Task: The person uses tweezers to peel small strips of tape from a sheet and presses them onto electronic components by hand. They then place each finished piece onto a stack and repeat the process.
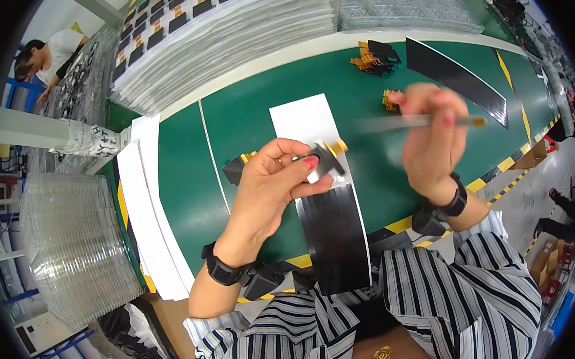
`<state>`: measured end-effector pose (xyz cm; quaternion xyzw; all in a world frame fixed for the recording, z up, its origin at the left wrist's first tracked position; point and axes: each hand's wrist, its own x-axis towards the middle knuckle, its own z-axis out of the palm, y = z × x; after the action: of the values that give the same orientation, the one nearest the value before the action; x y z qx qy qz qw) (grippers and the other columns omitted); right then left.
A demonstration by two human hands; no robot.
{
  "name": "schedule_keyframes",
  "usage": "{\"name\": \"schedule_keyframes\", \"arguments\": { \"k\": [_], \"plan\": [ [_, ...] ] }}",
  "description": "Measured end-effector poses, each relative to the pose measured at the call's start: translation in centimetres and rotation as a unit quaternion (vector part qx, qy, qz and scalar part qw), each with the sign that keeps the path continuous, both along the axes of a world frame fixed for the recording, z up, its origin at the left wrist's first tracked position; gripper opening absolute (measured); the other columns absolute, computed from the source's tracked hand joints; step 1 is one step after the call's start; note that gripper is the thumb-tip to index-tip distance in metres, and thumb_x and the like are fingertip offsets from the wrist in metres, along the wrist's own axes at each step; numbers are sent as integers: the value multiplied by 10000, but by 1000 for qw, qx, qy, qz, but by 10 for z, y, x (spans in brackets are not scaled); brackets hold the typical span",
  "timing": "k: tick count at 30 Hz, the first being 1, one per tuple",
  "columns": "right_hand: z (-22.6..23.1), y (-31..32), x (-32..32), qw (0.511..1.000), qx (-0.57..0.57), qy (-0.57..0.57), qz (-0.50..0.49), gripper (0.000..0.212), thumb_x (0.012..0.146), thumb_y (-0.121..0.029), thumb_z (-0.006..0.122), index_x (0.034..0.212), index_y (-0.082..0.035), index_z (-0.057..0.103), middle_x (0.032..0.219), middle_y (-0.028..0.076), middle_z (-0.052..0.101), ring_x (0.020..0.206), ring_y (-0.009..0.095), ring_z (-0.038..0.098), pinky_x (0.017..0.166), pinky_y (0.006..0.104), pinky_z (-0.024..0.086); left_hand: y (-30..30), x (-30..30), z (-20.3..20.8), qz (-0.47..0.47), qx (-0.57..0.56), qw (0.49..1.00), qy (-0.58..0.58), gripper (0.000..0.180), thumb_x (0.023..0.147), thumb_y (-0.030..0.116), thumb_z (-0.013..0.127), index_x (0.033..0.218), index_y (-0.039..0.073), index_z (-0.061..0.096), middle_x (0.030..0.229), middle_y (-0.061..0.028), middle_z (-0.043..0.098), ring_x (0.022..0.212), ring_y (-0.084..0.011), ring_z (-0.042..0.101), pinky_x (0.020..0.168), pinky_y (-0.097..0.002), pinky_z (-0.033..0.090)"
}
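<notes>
Near the middle of the green bench, my left hand [262, 187] pinches a small black flat part [329, 162] with a gold flex cable tail. Beneath it lies a white sheet [303, 116], and a strip of black film [334, 236] on white backing runs down toward me. My right hand [435, 137], raised to the right, is closed around a slim grey tool [383, 124] with a yellowish rear end; motion blurs it, so its exact kind is unclear. Beyond those fingers sits a small gold flex piece [388, 98]. Another black part [233, 171] rests left of my left hand.
A pile of black parts with gold flex cables [375, 59] and another black film strip [456, 77] lie at the far right. Behind the bench rises a tall stack of loaded trays [227, 48]. White sheets [148, 221] line the left edge. A person [53, 59] works far left.
</notes>
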<state>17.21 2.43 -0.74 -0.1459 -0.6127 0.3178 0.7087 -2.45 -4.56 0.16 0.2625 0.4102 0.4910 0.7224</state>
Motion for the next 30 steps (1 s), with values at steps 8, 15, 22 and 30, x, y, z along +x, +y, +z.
{"name": "schedule_keyframes", "arguments": {
  "k": [8, 15, 22, 30],
  "plan": [
    [18, -31, -8, 946, -81, -313, -4, 135, 757, 32, 562, 885, 3, 597, 741, 89, 561, 593, 143, 518, 495, 226, 395, -2, 25, 10, 94, 45, 994, -34, 60, 816, -30, 497, 833, 16, 462, 797, -85, 580, 801, -173, 602, 764, -316, 520],
    [10, -26, -3, 953, -102, -287, -4, 136, 732, 35, 600, 866, 14, 600, 709, 64, 559, 557, 112, 500, 472, 223, 379, 0, 36, 12, 66, 59, 996, -11, 70, 808, -43, 504, 832, 7, 461, 848, -86, 576, 835, -158, 584, 771, -302, 512],
    [13, -25, 4, 939, -166, -301, 11, 91, 744, 25, 594, 834, 13, 596, 704, 46, 551, 516, 53, 451, 428, 191, 327, 0, 36, 9, 156, 259, 906, 296, 63, 769, -16, 580, 820, 0, 545, 867, -54, 576, 777, -104, 541, 690, -220, 469],
    [18, -27, 1, 939, -120, -320, 45, 85, 757, 17, 581, 840, 2, 576, 709, 34, 536, 502, 50, 409, 432, 188, 318, -1, 34, 12, 106, 296, 846, 431, 76, 736, 11, 627, 810, 29, 632, 792, -42, 580, 737, -74, 515, 612, -186, 410]
  ]
}}
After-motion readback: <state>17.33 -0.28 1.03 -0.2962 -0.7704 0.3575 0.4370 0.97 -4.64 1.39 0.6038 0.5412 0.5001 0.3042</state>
